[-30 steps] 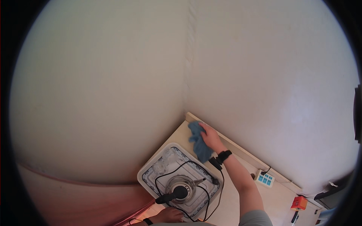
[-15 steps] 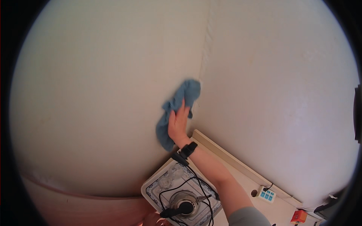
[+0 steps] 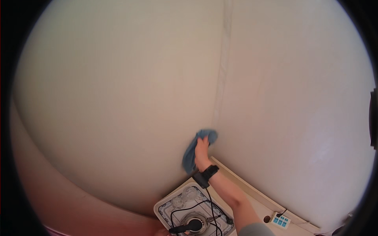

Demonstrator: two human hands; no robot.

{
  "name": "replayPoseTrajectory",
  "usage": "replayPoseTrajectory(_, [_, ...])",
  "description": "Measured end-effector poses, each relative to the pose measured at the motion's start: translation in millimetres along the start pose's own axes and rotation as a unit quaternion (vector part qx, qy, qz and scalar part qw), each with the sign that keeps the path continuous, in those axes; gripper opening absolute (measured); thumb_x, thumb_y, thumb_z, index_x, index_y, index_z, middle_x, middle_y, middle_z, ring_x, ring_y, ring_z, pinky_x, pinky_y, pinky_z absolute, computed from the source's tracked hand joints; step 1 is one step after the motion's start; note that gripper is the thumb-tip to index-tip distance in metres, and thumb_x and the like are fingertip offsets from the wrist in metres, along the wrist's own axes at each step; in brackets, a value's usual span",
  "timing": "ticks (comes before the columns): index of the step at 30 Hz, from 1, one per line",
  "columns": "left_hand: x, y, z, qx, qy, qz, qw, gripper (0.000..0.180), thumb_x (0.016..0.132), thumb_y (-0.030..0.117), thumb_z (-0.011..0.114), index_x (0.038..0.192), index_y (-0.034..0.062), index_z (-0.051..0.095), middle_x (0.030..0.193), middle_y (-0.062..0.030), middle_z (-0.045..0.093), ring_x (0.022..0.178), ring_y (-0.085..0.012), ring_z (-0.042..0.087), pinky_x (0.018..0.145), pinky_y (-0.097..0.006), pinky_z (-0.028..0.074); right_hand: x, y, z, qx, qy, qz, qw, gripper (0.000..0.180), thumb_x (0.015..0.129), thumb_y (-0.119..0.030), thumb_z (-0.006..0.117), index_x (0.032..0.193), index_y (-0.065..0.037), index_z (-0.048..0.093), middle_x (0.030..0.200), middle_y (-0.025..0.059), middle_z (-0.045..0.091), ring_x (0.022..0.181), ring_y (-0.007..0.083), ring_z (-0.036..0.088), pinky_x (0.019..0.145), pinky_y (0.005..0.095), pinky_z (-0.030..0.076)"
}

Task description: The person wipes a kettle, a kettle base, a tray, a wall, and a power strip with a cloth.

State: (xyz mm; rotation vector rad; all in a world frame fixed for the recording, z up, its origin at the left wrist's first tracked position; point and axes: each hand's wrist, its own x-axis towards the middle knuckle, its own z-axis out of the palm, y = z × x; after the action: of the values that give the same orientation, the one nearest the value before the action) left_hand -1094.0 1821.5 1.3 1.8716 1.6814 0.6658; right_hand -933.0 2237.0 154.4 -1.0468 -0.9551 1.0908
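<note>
Head view: one view only.
Right hand [image 3: 201, 151]: fingers pressed flat on blue cloth [image 3: 191, 154] against pale wall [image 3: 118, 98].
Left hand: barely visible below white tray [image 3: 163, 204]; grip unclear.
Power strip [image 3: 280, 220]: white-blue, right of tray.

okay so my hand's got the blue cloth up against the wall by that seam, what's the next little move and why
Probably draw the right hand and the blue cloth down along the wall beside the pale vertical seam. The cloth is pressed flat near the corner, its lower end hanging toward the tray, so the strip beneath it looks like the nearest unwiped patch.
</note>
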Motion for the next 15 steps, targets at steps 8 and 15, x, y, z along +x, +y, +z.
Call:
replayPoseTrajectory(8, [6.8, -24.7, 21.8, 0.048, 0.024, 0.088, 0.995, 0.024, 0.082, 0.018, 0.071, 0.093, -0.0025, 0.065, 0.079, -0.0212, 0.061, 0.075, -0.039, 0.058, 0.068, -0.049, 0.048, -18.0, -278.7, 66.8, -0.272, 0.016, -0.467, 0.841, 0.059, 0.09, -0.021, 0.052, 0.145, -0.005, 0.037, 0.136, 0.0282, 0.041, 0.125, 0.0463, 0.043, 0.099, 0.0484, 0.043])
replayPoseTrajectory(15, [16.6, 4.2, -4.1, 0.035, 0.011, 0.064, 0.997, 0.025, 0.082, 0.018, 0.071, 0.094, -0.0027, 0.065, 0.079, -0.021, 0.061, 0.074, -0.0386, 0.058, 0.068, -0.049, 0.048, -145.0, -202.0, 117.6, -0.255, -0.258, -0.79, 0.494, 0.035, 0.08, -0.018, 0.066, 0.115, -0.015, 0.064, 0.142, 0.0189, 0.045, 0.137, 0.0405, 0.036, 0.102, 0.0451, 0.046])
